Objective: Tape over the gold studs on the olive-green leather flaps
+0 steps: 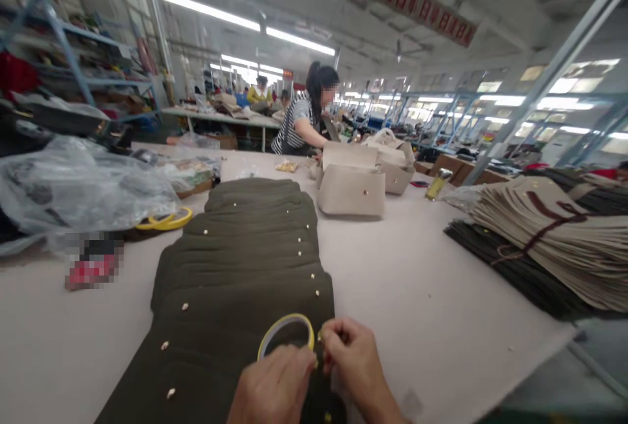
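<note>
My left hand (273, 386) grips the lower edge of a yellow-rimmed roll of clear tape (286, 335). My right hand (347, 360) sits just to its right, with pinched fingertips at the roll's side; whatever they hold is too small to tell. Below both hands lies a long overlapping row of dark olive leather bag panels (245, 260) set with small gold studs. The row runs away from me along a pale work table (417, 293), and my hands cover its near end.
Beige leather handbags (351, 182) stand beyond the panels. Stacked beige and dark panels (544, 241) fill the right side. Crumpled plastic sheeting (78, 185) and another yellow tape roll (164, 219) lie left. A co-worker (304, 116) stands across the table.
</note>
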`<state>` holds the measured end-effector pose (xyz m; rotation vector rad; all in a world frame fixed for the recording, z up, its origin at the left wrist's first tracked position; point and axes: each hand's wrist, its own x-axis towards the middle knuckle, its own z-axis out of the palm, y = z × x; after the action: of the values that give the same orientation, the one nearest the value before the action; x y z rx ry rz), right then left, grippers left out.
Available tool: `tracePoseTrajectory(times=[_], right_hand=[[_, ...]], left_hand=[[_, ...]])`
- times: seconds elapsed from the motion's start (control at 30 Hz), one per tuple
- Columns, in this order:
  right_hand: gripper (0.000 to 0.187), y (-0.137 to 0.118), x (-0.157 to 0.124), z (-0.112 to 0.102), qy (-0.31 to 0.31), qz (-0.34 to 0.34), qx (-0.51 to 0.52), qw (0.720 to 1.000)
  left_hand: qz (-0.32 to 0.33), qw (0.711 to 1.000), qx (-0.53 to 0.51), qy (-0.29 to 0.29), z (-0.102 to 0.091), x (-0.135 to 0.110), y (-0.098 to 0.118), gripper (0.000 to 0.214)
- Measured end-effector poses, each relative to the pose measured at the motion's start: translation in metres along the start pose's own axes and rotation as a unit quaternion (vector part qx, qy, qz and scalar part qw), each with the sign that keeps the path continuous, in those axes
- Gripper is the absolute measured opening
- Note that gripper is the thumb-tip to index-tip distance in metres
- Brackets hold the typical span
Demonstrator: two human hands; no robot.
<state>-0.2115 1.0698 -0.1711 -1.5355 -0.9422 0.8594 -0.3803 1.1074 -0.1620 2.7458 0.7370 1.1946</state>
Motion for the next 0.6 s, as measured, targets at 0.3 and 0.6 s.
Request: tracePoseTrajectory(times=[0.3, 0.6], right_hand=[[0.037, 0.003, 0.014, -0.028, -0.093, 0.089, -0.014, 0.992], [0.018, -0.005, 0.011, -0.014, -0.104, -0.007, -0.201, 0.974]], left_hand=[[-0.098, 0.965, 0.072, -0.231, 0.001, 0.007, -0.004, 0.012], [-0.119, 0.949, 0.059, -0.286, 0.006, 0.005, -0.004, 0.010]])
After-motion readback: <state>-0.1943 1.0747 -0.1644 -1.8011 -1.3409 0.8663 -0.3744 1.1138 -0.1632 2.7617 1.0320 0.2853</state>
